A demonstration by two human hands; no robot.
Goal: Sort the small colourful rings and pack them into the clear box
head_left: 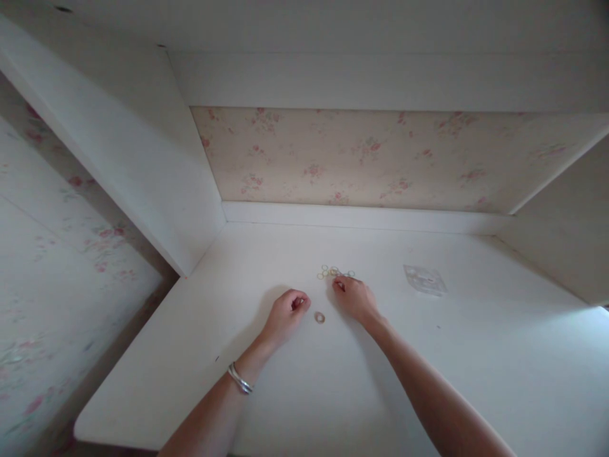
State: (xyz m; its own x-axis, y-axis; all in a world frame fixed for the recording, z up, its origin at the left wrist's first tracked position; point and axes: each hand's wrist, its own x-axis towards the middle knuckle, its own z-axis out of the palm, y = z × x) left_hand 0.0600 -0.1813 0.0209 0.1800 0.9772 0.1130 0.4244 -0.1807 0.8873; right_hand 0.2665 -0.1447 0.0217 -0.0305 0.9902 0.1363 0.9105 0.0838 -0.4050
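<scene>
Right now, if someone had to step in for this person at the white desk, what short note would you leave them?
Left hand: curled loosely on the white desk, fingers closed; whether it holds anything cannot be told. A silver bracelet is on that wrist.
Right hand: fingers touching the near edge of the small pile of rings.
One single ring lies apart between the hands.
A clear plastic packet lies to the right, untouched.
Done: one ring set apart. Left: the pile.
</scene>
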